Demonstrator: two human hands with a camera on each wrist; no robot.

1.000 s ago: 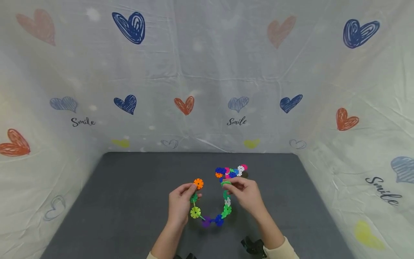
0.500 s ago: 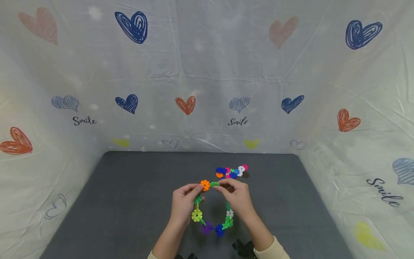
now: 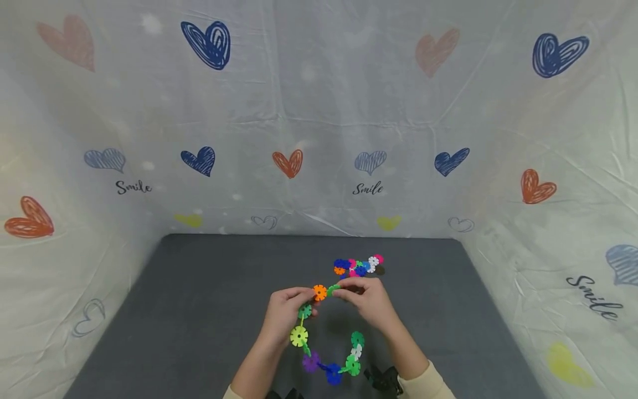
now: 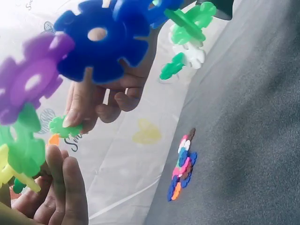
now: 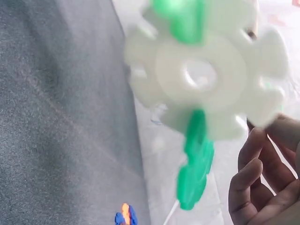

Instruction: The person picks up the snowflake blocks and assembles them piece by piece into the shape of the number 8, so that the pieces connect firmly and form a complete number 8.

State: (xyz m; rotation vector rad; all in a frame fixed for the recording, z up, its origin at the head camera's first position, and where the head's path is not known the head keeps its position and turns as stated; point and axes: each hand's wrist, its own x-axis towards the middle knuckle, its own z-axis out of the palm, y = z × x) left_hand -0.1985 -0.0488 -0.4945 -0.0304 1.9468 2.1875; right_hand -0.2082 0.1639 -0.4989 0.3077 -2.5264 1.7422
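Note:
My left hand (image 3: 286, 315) pinches an orange notched plastic disc (image 3: 319, 292) at one end of a chain of interlocking discs. My right hand (image 3: 370, 302) pinches a green disc (image 3: 333, 290) against the orange one's right edge; whether their slots engage cannot be seen. From my left hand the chain curves down through a yellow disc (image 3: 299, 336), a purple disc (image 3: 311, 362) and a blue disc (image 3: 334, 374). It rises again to a dark green disc (image 3: 357, 339), its loose end below my right hand. A white disc (image 5: 201, 75) looms large in the right wrist view.
A small pile of colourful discs (image 3: 356, 267) lies on the dark grey table (image 3: 224, 288), beyond my right hand. Black wrist gear (image 3: 384, 380) sits at my right cuff. A pale curtain with printed hearts (image 3: 319, 111) surrounds the table's back and sides.
My right hand has moved left from beside the pile, bringing the green disc up to the orange one. The chain's right side has dropped lower and its end now stands apart from that hand.

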